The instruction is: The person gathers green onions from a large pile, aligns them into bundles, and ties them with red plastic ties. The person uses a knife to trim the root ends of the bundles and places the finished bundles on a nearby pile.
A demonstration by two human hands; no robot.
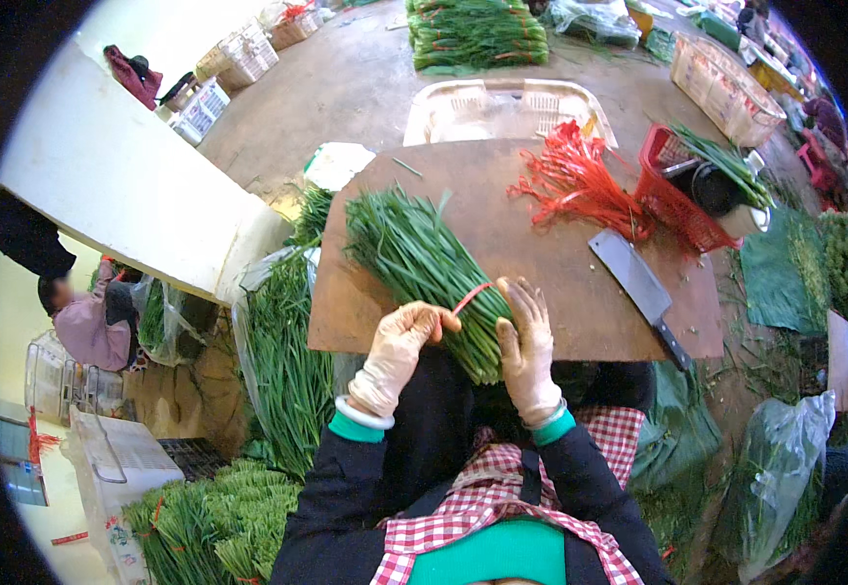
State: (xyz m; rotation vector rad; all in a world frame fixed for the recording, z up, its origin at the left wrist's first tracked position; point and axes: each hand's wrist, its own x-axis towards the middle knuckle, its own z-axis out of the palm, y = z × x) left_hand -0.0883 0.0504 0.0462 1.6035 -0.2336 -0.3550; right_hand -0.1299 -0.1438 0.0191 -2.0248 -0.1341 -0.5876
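A bunch of long green chives lies slantwise on a brown board, its cut stem ends sticking out past the near edge. Around the stems runs a red plastic tie. My left hand, in a thin whitish glove, pinches the tie at the left side of the bunch. Against the right side of the stems rests my right hand, gloved and stained at the fingertips, with thumb and fingers apart. On the board to the right lies a cleaver, its black handle overhanging the near edge.
A heap of red ties lies beside a red plastic basket at the board's right. Beyond the board stands a whitish crate. Loose chives fill a bag at left; tied bunches stand lower left. A person sits far left.
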